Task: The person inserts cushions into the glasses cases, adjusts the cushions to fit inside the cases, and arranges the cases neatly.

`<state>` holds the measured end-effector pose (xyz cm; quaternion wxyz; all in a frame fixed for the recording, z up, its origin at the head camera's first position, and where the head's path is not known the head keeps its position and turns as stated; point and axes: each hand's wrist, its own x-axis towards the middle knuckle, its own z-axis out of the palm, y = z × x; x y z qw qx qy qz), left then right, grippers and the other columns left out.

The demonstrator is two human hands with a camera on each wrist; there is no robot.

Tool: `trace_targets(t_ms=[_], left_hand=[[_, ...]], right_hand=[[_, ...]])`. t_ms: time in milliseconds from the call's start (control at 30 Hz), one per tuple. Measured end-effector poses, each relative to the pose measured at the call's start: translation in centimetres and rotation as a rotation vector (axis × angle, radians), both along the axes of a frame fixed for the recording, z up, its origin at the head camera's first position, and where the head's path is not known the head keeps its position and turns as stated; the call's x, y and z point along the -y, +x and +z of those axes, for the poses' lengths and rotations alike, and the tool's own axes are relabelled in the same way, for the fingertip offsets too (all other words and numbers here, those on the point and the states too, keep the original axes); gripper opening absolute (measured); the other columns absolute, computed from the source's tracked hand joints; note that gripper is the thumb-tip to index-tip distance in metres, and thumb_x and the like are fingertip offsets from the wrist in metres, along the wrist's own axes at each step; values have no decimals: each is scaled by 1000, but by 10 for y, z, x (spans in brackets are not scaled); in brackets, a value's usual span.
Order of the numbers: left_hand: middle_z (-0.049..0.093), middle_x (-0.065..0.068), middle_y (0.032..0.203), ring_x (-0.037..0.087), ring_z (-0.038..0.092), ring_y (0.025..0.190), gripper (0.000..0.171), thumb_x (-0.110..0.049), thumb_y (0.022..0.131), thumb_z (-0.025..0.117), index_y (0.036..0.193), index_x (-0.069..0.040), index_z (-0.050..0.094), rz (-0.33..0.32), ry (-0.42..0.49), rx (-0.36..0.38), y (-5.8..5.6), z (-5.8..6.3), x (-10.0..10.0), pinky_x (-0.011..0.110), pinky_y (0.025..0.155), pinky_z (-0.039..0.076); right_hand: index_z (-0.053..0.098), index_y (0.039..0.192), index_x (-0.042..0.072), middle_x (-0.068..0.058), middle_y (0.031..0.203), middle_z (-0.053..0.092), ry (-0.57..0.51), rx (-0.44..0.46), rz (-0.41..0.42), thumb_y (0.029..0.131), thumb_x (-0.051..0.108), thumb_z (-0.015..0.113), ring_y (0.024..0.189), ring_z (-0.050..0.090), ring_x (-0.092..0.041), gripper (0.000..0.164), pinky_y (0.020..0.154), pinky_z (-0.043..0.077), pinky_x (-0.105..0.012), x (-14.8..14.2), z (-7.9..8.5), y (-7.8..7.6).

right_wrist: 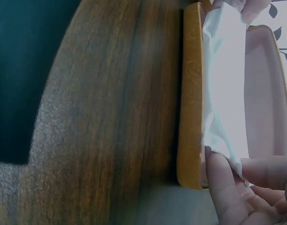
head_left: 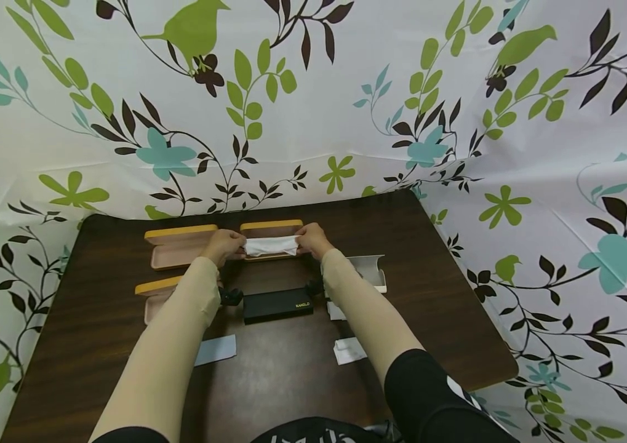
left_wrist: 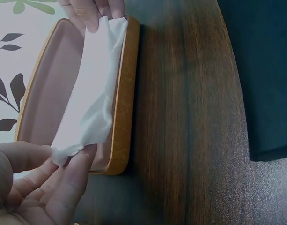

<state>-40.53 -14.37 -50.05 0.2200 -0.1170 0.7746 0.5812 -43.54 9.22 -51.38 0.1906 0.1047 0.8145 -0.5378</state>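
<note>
1. Head view: upper middle of the frame, the left hand point(head_left: 224, 247) and right hand point(head_left: 314, 240) pinch opposite ends of a white cloth point(head_left: 271, 247), held over the lower half of an open case point(head_left: 271, 224).
2. Left wrist view: lower left, the left hand's thumb and fingers pinch a bunched end; the cloth looks light, soft, hardly fragile.
3. Right wrist view: lower right, the right hand pinches the other end; both ends seem the best holds, as limp fabric would likely sag.

Arms point(head_left: 165, 344) extended; left hand point(head_left: 223, 247), right hand point(head_left: 314, 240) pinching.
</note>
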Motion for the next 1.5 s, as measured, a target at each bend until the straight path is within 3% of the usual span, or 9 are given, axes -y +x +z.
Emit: trace_targets(t_ms=[200,433,567,667,800,900,1000,1167,1500], left_hand=[[60,25,119,29,66,101,38,-14,102,44,131,10,51,3,22,-16,1,-2,1,35,87,55],[52,26,130,34,57,117,43,-17,104,38,138,9,43,-12,37,-16,5,1,5,40,98,49],[49,28,131,37,56,117,45,-15,103,39,142,8,35,4,35,-67,6,5,8,40,97,49],[47,28,131,39,56,116,47,-14,103,38,146,4,30,20,37,-111,6,10,9,42,97,49],[42,26,140,40,54,118,46,-15,104,35,148,0,31,12,27,-150,6,16,9,45,97,48],[38,23,146,39,53,120,46,-17,105,36,149,-3,32,-19,8,-157,5,18,7,45,98,48],[41,23,144,38,53,120,45,-19,105,37,148,-3,35,-36,-3,-158,5,18,4,45,98,48],[50,24,133,38,55,118,42,-21,105,41,140,0,45,-34,-47,-203,6,16,2,45,97,49],[64,20,110,32,62,98,35,-29,100,53,120,-1,61,0,-258,-344,10,9,1,40,82,52]], right_hand=[[58,124,-10,-25,126,54,47,-27,-17,94,-2,56,75,66,-22,32,63,57,-25,2,-3,2],[54,128,-10,-25,130,52,54,-61,-4,98,4,51,95,68,-30,34,80,57,-34,-1,6,13],[65,87,-9,-24,104,67,169,-140,9,96,2,49,79,69,-27,22,65,57,-31,-3,16,17],[54,65,-1,-20,82,70,282,-193,8,93,1,48,71,69,-25,29,50,47,-25,-6,24,16],[61,93,-2,-16,94,68,322,-233,-1,94,3,52,82,70,-26,10,56,50,-24,-9,29,13],[53,128,-1,-17,116,62,335,-255,49,95,10,59,101,65,-28,35,78,55,-32,-10,30,12],[47,140,1,-16,133,55,320,-261,121,96,20,62,121,54,-28,50,96,49,-38,-9,28,10],[51,139,4,-13,139,53,226,-248,106,98,28,58,132,46,-29,48,103,44,-42,-8,22,8],[73,101,9,-6,107,69,263,-323,-29,93,26,66,104,62,-24,21,85,53,-38,-2,16,12]])
